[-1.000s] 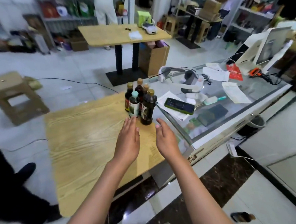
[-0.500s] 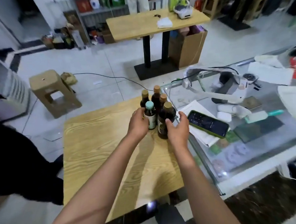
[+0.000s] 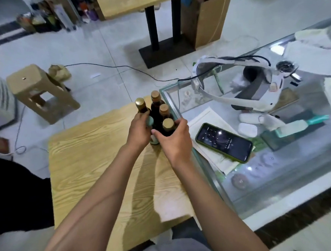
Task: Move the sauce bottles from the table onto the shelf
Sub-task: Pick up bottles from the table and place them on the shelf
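Observation:
Several dark sauce bottles stand packed together at the far right corner of the light wooden table (image 3: 90, 167). My left hand (image 3: 139, 131) wraps the teal-capped bottle (image 3: 150, 122) at the front left of the cluster. My right hand (image 3: 176, 140) grips the gold-capped bottle (image 3: 168, 124) at the front right. Behind them stand a gold-capped bottle (image 3: 140, 105) and two cork-coloured-capped bottles (image 3: 156, 99), (image 3: 164, 110). The bottles' lower parts are hidden by my hands. No shelf shows in this view.
A glass counter (image 3: 278, 177) adjoins the table on the right, carrying a green-cased phone (image 3: 224, 142), papers and a white headset (image 3: 255, 90). A tan stool (image 3: 38, 91) and a cable lie on the floor. Another table (image 3: 135, 4) and a cardboard box (image 3: 210, 17) stand beyond.
Both hands reached forward from above the table and closed around the two front bottles. The view tilted further down and closer to the cluster.

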A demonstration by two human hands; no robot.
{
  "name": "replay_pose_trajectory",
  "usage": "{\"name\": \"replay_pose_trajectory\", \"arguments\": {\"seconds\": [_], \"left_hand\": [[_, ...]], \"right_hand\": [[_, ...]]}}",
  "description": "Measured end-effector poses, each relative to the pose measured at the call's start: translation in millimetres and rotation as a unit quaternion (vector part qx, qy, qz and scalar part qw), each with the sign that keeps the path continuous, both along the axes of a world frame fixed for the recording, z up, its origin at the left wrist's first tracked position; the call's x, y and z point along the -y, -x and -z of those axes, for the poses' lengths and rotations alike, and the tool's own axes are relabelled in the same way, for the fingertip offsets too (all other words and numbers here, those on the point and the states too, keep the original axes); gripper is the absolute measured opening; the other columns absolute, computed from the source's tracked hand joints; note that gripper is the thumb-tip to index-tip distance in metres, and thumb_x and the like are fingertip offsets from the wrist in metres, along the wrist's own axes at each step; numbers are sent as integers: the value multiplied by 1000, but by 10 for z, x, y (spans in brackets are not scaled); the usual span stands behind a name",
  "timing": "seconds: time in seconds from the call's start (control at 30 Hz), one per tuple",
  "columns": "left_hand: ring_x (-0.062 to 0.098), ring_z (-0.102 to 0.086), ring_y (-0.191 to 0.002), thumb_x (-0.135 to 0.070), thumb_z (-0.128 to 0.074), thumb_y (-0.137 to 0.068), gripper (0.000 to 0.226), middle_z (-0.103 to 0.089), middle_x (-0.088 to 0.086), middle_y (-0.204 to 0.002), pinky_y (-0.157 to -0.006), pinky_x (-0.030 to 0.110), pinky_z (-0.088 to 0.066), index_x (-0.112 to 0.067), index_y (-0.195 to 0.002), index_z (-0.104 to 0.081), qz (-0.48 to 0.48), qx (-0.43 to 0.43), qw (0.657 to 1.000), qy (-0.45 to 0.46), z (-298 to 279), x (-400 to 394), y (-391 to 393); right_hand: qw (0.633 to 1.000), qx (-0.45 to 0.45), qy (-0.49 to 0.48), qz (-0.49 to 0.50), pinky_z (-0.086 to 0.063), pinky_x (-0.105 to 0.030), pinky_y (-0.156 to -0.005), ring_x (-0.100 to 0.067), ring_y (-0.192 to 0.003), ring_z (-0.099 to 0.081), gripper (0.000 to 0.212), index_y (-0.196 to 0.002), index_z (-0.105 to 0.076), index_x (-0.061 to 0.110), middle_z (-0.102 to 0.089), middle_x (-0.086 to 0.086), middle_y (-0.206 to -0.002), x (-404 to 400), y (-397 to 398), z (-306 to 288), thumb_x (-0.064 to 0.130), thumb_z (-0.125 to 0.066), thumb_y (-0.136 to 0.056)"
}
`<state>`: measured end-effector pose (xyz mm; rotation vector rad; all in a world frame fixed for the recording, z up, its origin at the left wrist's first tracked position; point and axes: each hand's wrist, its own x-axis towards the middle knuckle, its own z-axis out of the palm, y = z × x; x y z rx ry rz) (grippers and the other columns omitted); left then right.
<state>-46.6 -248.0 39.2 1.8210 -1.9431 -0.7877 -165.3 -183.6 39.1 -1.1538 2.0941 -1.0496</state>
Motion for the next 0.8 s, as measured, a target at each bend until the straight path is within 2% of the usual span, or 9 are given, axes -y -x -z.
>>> {"name": "replay_pose_trajectory", "arguments": {"seconds": [0.1,0.2,0.27,0.4,0.5,0.57,0.63,0.73,0.8], "left_hand": [[28,-54,-102,-18,-71,-81,44,-52,12,-116,-84,32,-42,-10,-123,-58,-15,28,999,-9,9,-13,-63],[19,-46,-81,-39,-75,-77,35,-49,3,-93,-65,31,-32,-16,-93,-52,-56,42,998,11,64,-74,-126],[17,-45,-82,-39,-76,-77,37,-47,1,-92,-65,29,-31,-20,-89,-46,-77,8,997,6,132,-98,-163],[11,-58,-89,-24,-81,-74,43,-60,-4,-102,-69,23,-44,-24,-104,-49,-97,-164,979,-74,242,-181,-195],[-2,-58,-88,-19,-81,-76,48,-62,-14,-101,-69,9,-44,-27,-112,-51,-102,-245,960,-93,303,-269,-228],[-8,-56,-83,-20,-81,-76,44,-63,-16,-98,-68,7,-43,-25,-112,-55,-108,-262,956,-82,307,-311,-276],[-6,-57,-82,-18,-81,-75,44,-64,-13,-97,-69,8,-43,-21,-113,-58,-102,-264,956,-79,296,-360,-318],[8,-59,-87,-13,-81,-75,40,-67,-5,-97,-75,20,-47,-15,-110,-62,-77,-290,951,-70,303,-509,-402],[11,-61,-92,-11,-81,-74,38,-69,-1,-100,-82,28,-49,-13,-109,-65,-47,-313,946,-72,267,-596,-454]], "right_hand": [[999,-30,2,-9,-51,-34,-79,-21,-98,-60,72,-108,-39,22,-60,1,-108,65,30,33,56,-82,-61],[999,2,24,-43,-50,-29,-73,-15,-92,-60,63,-105,-40,28,-60,6,-102,75,66,61,54,-77,-61],[996,43,29,-78,-50,-26,-70,-9,-87,-61,57,-103,-42,34,-60,12,-99,82,96,60,51,-75,-59],[986,105,23,-126,-49,-21,-75,-3,-91,-59,56,-101,-42,40,-59,11,-103,143,137,60,37,-79,-59],[987,126,25,-94,-48,-18,-74,-2,-92,-59,54,-99,-43,38,-59,12,-102,149,83,67,45,-82,-62],[988,136,37,-68,-51,-23,-72,-3,-87,-61,48,-96,-46,35,-62,12,-96,126,37,51,48,-82,-66],[988,126,42,-75,-53,-30,-76,-8,-88,-61,40,-96,-50,30,-63,10,-96,115,9,37,40,-81,-73],[987,131,44,-84,-53,-38,-87,-17,-97,-62,30,-102,-62,21,-64,0,-103,40,-30,-15,26,-80,-78],[986,141,51,-76,-53,-37,-84,-17,-94,-64,28,-101,-68,14,-68,-4,-99,-65,-56,-94,20,-80,-77]]}}
